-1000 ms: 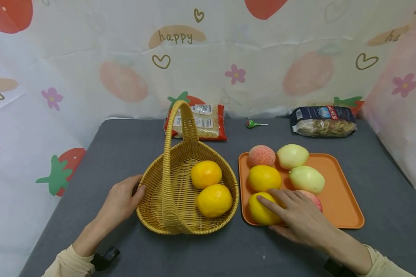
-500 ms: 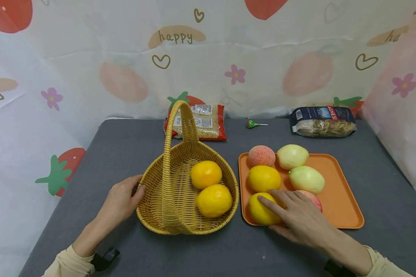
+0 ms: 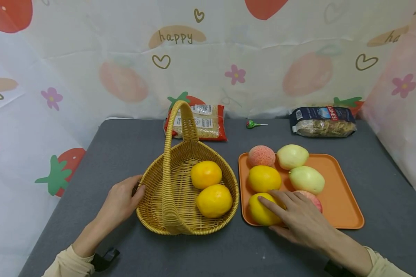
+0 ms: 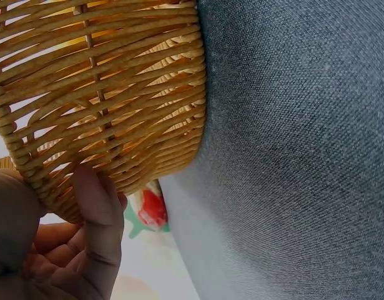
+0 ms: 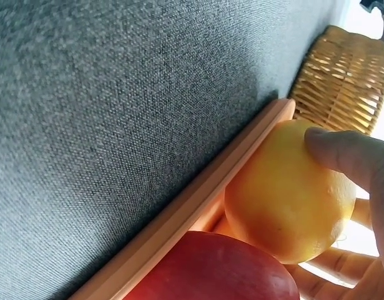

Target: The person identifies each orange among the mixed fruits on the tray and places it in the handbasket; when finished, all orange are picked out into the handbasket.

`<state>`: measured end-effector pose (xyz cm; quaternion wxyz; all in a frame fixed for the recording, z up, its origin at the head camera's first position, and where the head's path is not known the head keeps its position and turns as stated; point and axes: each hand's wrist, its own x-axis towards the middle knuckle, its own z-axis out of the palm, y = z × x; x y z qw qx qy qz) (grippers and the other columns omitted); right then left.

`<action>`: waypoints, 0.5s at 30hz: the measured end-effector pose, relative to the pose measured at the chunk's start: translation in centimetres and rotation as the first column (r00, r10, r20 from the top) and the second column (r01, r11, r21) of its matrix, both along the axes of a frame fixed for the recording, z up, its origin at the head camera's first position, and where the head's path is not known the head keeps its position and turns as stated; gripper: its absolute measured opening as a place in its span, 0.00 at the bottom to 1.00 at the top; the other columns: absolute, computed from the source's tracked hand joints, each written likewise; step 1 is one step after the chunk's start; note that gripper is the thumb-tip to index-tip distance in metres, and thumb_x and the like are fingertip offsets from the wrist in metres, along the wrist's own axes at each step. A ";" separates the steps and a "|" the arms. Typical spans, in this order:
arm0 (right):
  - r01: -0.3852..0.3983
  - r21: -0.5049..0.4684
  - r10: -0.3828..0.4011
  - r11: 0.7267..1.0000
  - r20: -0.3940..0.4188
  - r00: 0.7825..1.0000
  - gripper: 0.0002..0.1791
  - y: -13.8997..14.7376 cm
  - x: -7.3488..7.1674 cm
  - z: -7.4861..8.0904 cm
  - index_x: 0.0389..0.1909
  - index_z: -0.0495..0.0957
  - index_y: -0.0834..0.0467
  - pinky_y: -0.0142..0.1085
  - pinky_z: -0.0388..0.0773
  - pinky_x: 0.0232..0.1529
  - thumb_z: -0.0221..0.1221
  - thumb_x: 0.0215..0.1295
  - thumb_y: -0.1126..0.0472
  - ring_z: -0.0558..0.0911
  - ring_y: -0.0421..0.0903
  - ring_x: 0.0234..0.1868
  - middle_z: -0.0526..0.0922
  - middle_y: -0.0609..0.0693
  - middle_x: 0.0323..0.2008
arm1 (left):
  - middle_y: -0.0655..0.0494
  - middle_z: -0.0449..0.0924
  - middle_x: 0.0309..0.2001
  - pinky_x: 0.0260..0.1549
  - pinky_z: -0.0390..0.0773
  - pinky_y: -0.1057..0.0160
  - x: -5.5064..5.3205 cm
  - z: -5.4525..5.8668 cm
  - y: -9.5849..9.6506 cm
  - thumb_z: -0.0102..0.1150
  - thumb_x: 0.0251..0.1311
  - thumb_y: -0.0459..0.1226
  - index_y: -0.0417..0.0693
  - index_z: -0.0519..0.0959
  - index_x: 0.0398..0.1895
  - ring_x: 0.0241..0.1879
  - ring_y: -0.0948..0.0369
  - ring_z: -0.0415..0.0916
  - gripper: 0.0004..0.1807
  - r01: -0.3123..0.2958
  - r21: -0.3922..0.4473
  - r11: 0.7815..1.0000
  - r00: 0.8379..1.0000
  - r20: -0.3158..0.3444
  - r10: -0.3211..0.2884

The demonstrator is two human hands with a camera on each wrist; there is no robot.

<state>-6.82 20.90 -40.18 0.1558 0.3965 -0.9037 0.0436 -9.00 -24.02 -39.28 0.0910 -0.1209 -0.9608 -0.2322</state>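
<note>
My left hand (image 3: 123, 198) grips the left rim of a wicker basket (image 3: 152, 219) with a tall handle. In the left wrist view, its thumb and fingers (image 4: 98, 206) pinch the woven rim. Two yellow-orange fruits (image 3: 206, 175) lie in the basket's right half. My right hand (image 3: 301, 215) holds a round yellow fruit (image 3: 261, 209) at the near left corner of an orange tray (image 3: 343, 207). In the right wrist view, the thumb and fingers curl round this yellow fruit (image 5: 288, 194), which sits close to the tray's wall. A red apple (image 5: 213, 272) lies beside it, partly hidden by my hand in the head view.
Also on the tray are another yellow fruit (image 3: 264, 179), a rough pink peach-like fruit (image 3: 261, 156) and two pale green fruits (image 3: 306, 179). Behind lie a red-edged food bag (image 3: 208, 123), a green lollipop (image 3: 251, 124) and a dark pasta bag (image 3: 323, 122). A printed cloth (image 3: 201, 77) encloses the grey table.
</note>
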 end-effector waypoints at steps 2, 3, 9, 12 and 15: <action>-0.006 -0.005 0.006 1.000 -0.005 1.000 0.48 0.0 0.0 0.0 0.65 0.71 0.49 0.47 0.75 0.46 0.78 0.37 0.45 0.79 0.50 0.49 0.79 0.56 0.52 | 0.41 0.83 0.44 0.37 0.79 0.49 0.0 0.0 0.0 0.54 0.66 0.32 0.35 0.78 0.53 0.38 0.52 0.82 0.15 0.002 0.001 1.000 1.000 -0.004 -0.002; -0.010 -0.007 0.010 1.000 -0.008 1.000 0.49 0.0 0.0 0.0 0.65 0.71 0.49 0.47 0.75 0.46 0.78 0.37 0.46 0.78 0.50 0.49 0.78 0.55 0.52 | 0.41 0.83 0.44 0.37 0.79 0.49 0.0 0.0 0.0 0.54 0.66 0.32 0.35 0.78 0.53 0.39 0.51 0.82 0.14 0.003 0.000 1.000 1.000 -0.006 -0.003; -0.018 -0.013 0.018 1.000 -0.011 1.000 0.50 0.0 0.0 -0.1 0.66 0.71 0.49 0.47 0.75 0.45 0.79 0.36 0.46 0.78 0.50 0.49 0.78 0.55 0.52 | 0.41 0.83 0.44 0.37 0.80 0.49 -0.1 0.0 -0.1 0.54 0.66 0.32 0.35 0.78 0.53 0.39 0.51 0.82 0.15 0.003 -0.004 1.000 1.000 -0.010 -0.003; -0.015 -0.015 0.015 1.000 -0.004 1.000 0.49 0.0 0.0 -0.1 0.65 0.72 0.49 0.46 0.75 0.46 0.78 0.37 0.46 0.78 0.50 0.49 0.78 0.55 0.52 | 0.40 0.83 0.45 0.38 0.80 0.48 0.0 0.0 -0.1 0.54 0.66 0.32 0.35 0.78 0.53 0.40 0.50 0.82 0.15 0.004 -0.005 1.000 1.000 -0.007 -0.004; -0.015 -0.015 0.015 1.000 -0.001 1.000 0.48 0.0 0.0 -0.2 0.65 0.72 0.49 0.47 0.76 0.47 0.78 0.37 0.46 0.78 0.50 0.49 0.78 0.55 0.52 | 0.40 0.83 0.45 0.38 0.80 0.48 0.0 0.0 -0.1 0.54 0.66 0.32 0.35 0.78 0.54 0.40 0.50 0.82 0.15 0.006 -0.007 1.000 1.000 -0.007 -0.006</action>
